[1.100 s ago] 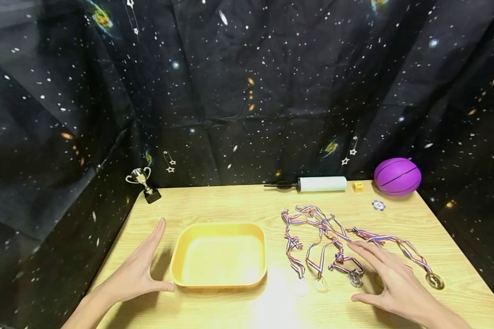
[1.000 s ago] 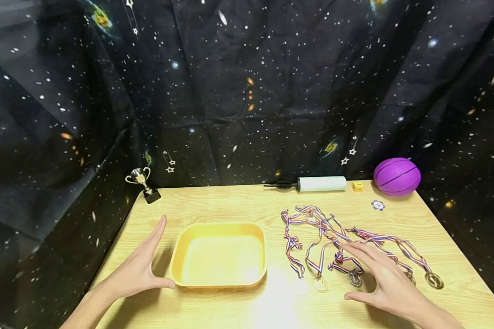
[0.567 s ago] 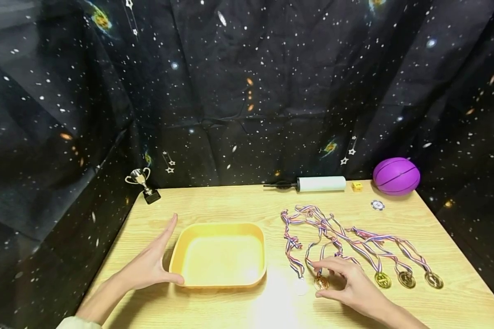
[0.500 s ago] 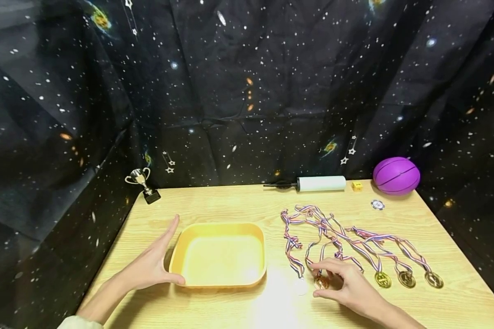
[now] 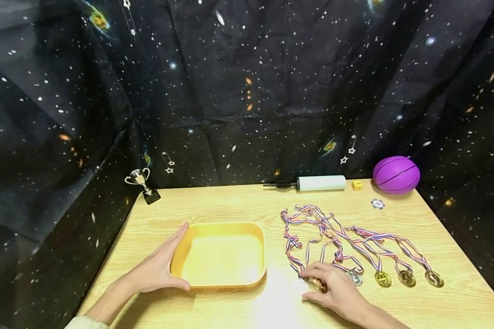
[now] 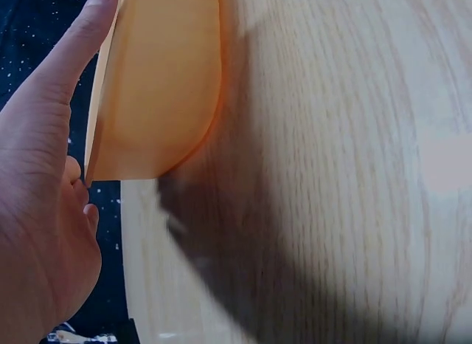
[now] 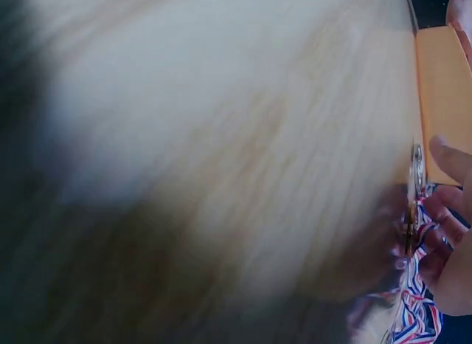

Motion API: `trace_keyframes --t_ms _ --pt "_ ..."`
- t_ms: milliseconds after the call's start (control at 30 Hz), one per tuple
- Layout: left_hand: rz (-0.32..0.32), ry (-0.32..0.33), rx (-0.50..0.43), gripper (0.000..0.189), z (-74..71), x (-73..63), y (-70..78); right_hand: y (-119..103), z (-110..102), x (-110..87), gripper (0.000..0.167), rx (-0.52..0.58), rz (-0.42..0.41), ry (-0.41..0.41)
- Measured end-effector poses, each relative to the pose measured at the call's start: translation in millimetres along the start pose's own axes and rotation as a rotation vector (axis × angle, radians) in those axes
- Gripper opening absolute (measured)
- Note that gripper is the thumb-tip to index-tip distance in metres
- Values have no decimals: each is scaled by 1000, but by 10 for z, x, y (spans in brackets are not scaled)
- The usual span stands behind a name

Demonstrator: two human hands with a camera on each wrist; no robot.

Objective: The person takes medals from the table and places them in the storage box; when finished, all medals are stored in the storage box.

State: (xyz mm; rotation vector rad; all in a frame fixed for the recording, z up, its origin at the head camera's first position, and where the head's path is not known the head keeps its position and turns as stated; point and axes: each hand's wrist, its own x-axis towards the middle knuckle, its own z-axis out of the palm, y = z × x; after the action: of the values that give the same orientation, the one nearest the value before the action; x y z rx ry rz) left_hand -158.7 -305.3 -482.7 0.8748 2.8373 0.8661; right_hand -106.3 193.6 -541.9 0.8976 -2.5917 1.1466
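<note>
My left hand [image 5: 158, 269] reaches around the left end of a yellow-orange plastic tray [image 5: 260, 256], its thumb by the near rim and its straight fingers by the far corner. In the left wrist view the thumb lies along the tray's wall [image 6: 162, 86]. Over the leftmost medals is my right hand [image 5: 333, 290], thumb and fingers spread apart around a silver medal [image 5: 302, 286]. A gold medal [image 5: 319, 284] shows beneath its fingers. Another silver medal [image 5: 355, 277] and several gold-toned medals lie to the right in a row, their striped ribbons [image 5: 370, 249] tangled behind.
A small trophy cup [image 5: 144, 185] stands at the back left corner. Along the back edge are a white hand pump [image 5: 321, 183], a small yellow cube [image 5: 357, 185] and a purple ball [image 5: 396, 175]. A poker chip [image 5: 377, 204] lies in front of the ball.
My right hand has moved left across the row, from the right-hand medals to the leftmost silver one. My left hand has moved right, up to the tray. The medals lie where they were.
</note>
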Motion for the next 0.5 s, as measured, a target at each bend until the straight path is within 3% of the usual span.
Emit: trace_keyframes --t_ms 233,500 --pt "-23 -5 7 150 11 3 -15 -9 60 5 43 -95 -18 7" --pt "-24 -8 12 150 7 2 -10 2 76 40 36 -121 -31 -3"
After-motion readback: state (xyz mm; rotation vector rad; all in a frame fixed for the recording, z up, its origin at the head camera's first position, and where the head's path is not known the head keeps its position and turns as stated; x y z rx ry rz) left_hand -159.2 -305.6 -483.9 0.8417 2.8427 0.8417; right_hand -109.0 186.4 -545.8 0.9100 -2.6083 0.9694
